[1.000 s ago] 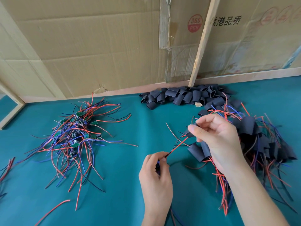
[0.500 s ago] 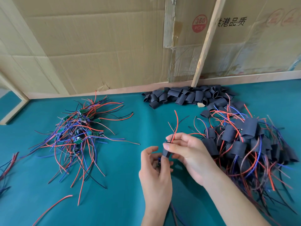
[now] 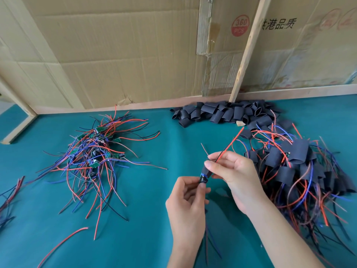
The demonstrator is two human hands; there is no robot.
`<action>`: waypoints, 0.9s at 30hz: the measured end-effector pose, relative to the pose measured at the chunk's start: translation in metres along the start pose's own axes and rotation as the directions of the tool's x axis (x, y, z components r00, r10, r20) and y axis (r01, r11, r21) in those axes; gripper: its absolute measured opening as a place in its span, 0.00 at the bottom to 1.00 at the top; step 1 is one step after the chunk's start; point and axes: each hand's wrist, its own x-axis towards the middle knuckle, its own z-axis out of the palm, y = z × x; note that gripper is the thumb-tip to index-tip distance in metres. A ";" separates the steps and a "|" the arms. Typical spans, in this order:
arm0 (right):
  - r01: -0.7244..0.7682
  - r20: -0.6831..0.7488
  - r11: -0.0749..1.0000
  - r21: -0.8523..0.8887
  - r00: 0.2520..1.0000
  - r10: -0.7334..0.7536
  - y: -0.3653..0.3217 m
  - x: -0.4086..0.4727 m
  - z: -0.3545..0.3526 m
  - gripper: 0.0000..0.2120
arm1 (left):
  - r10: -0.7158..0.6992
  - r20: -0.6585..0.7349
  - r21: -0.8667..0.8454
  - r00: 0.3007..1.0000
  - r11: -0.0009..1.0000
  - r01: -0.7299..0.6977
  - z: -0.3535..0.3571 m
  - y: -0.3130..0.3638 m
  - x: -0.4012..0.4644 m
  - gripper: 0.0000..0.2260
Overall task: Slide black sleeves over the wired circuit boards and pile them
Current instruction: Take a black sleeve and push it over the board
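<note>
Hands meet above the green counter (image 3: 146,219), near the middle and toward the near edge. The left hand (image 3: 186,202) pinches the lower end of a small circuit board (image 3: 203,179) between thumb and fingertips. The right hand (image 3: 234,172) pinches a black sleeve (image 3: 209,169) at the board's upper end, fingers curled around it. Board and sleeve form one line, tilted from near-left up to far-right. A red wire (image 3: 230,145) and a thin black one continue that line out of the right hand toward the far right; more wires trail down below the left hand.

To the left lies a loose tangle of bare boards (image 3: 92,151) with red, blue and black wires. To the right, just beside the right forearm, sits a heap of sleeved boards (image 3: 297,167). A row of empty sleeves (image 3: 222,113) lies along the far edge, against the cardboard wall (image 3: 125,55), where a wooden slat (image 3: 249,47) leans. A stray red wire (image 3: 63,244) lies near-left.
</note>
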 end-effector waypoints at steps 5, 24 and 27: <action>0.052 -0.011 0.986 -0.155 0.998 -0.054 -0.001 -0.001 -0.003 0.05 | 0.006 0.025 0.098 1.000 0.995 -0.009 0.001 -0.003 -0.001 0.14; 0.024 0.239 0.966 -0.256 0.970 0.039 -0.014 -0.011 -0.003 0.05 | 0.057 0.075 0.101 0.996 0.993 -0.064 -0.002 0.003 0.000 0.05; 0.095 0.053 0.934 -0.344 0.995 -0.082 -0.031 -0.011 -0.018 0.04 | 0.037 0.101 0.072 0.994 0.996 -0.044 -0.001 0.003 -0.002 0.08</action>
